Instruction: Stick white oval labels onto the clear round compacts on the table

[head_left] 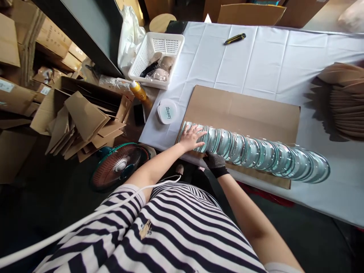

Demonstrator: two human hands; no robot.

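A long row of nested clear plastic shells [253,151], rounded and shiny, lies on its side across a brown cardboard sheet [244,108]. My bare left hand [192,138] rests on the row's left end, fingers spread over the rims. Just right of it, my right hand [215,160] in a dark glove is against the near side of the row. Its fingertips are hidden by the shells, so its grip does not show. A translucent round case [167,111] printed with "beauty" sits left of the cardboard.
A white basket [175,45] with bagged beige and black items stands at the back left. A yellow-black utility knife [234,38] lies on the white-covered table [199,49]. Stacked beige pieces [347,102] are at right. A fan [119,167] and cardboard scraps [85,117] flank the left.
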